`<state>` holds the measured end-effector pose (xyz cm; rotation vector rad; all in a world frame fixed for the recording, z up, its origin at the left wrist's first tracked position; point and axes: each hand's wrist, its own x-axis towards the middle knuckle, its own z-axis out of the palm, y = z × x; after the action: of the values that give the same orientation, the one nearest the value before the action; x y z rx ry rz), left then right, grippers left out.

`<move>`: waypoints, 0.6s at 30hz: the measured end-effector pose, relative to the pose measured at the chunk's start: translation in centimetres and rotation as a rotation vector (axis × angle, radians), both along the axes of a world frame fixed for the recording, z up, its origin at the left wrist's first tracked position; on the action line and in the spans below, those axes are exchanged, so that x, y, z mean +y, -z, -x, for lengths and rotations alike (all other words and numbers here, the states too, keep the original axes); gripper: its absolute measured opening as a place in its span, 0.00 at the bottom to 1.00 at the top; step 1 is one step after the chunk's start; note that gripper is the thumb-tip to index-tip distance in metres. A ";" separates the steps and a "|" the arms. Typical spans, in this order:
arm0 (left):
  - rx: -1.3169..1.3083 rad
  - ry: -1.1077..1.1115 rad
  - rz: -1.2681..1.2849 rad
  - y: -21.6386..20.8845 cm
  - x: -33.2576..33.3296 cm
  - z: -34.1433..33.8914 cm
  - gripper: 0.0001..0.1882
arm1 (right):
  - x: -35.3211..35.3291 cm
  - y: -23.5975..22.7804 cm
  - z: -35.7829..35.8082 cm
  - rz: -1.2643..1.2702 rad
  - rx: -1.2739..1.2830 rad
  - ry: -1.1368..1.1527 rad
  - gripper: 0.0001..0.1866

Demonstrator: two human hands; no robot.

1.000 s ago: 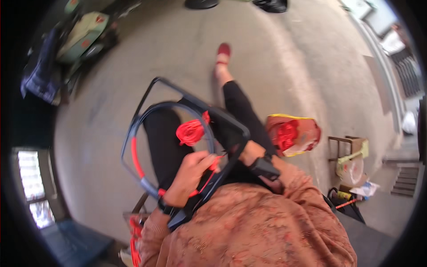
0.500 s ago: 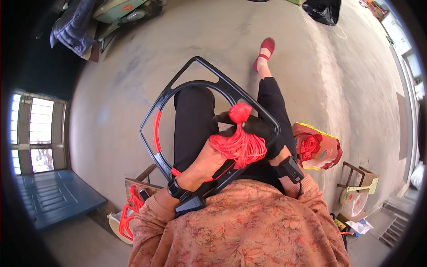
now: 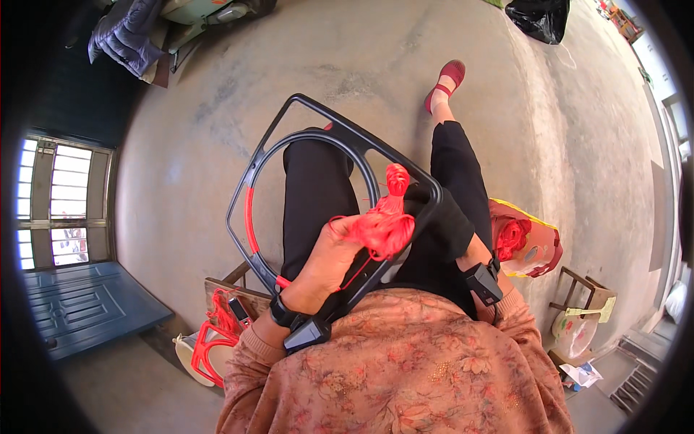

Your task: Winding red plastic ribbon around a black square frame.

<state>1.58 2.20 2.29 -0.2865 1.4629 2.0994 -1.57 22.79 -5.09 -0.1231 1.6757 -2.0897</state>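
A bundle of red cord (image 3: 384, 226) is pinched in my left hand (image 3: 331, 249), its loops gathered below and a narrower knot of strands standing up at its top. My right hand (image 3: 447, 220), in a black glove, is just right of the bundle; its fingers are dark against the trousers and partly hidden, so their grip is unclear. Across my lap lies a black plastic frame (image 3: 258, 148) with a round ring and a pointed end, red sections along the ring. My left thigh shows through the ring, and my left forearm crosses the frame's near side.
A reddish bag (image 3: 535, 242) with more red cord stands by my right leg. At my left, a small wooden stool (image 3: 249, 293) holds red cord and a dark device, beside a red plastic frame (image 3: 206, 354). Another small stool (image 3: 589, 296) is at the right. A black plastic bag (image 3: 538, 18) lies ahead.
My right hand has moved from the bundle's neck to its right side. The round red knob on top now looks narrower and looped. The cord bundle is turned and slightly farther left.
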 end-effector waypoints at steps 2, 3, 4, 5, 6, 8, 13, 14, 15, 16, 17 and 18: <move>-0.052 -0.009 -0.069 0.7 -0.2 0.1 0.08 | 0.8 2.8 -0.8 0.060 -0.040 0.011 0.22; -0.058 0.030 -0.079 1.1 -0.6 0.1 0.09 | 0.3 1.8 -0.9 0.163 -0.109 0.053 0.21; -0.061 0.070 -0.087 1.3 -0.7 0.1 0.10 | -0.4 0.3 -0.8 0.267 -0.174 0.096 0.21; -0.073 0.089 -0.071 1.2 -0.6 0.1 0.10 | -1.2 -1.2 -0.8 0.372 -0.241 0.142 0.20; -0.081 0.112 -0.059 1.1 -0.3 0.2 0.11 | -1.7 -2.2 -0.6 0.471 -0.287 0.160 0.20; -0.086 0.151 -0.031 0.8 0.3 0.1 0.12 | -2.5 -3.2 0.3 0.633 -0.315 0.120 0.21; -0.024 0.226 0.016 1.0 1.0 0.1 0.11 | -3.1 -0.5 2.0 0.871 -0.312 -0.013 0.22; -0.012 0.223 0.014 1.0 0.9 0.1 0.11 | -3.0 0.8 2.6 0.880 -0.311 0.008 0.22; -0.031 0.214 0.006 1.0 0.8 0.2 0.11 | -2.8 1.5 3.1 0.874 -0.315 0.041 0.23; -0.050 0.207 -0.002 1.0 0.7 0.3 0.11 | -2.5 2.0 3.6 0.880 -0.297 0.046 0.23; -0.069 0.200 -0.010 1.0 0.5 0.4 0.11 | -1.3 2.2 2.3 0.723 -0.402 0.325 0.21; -0.087 0.181 -0.015 1.1 0.2 0.5 0.11 | -0.4 1.7 1.8 0.647 -0.438 0.446 0.21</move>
<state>1.12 2.42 1.14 -0.2280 1.3685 1.9294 -3.41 22.39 -6.84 0.5155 0.7783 -2.6689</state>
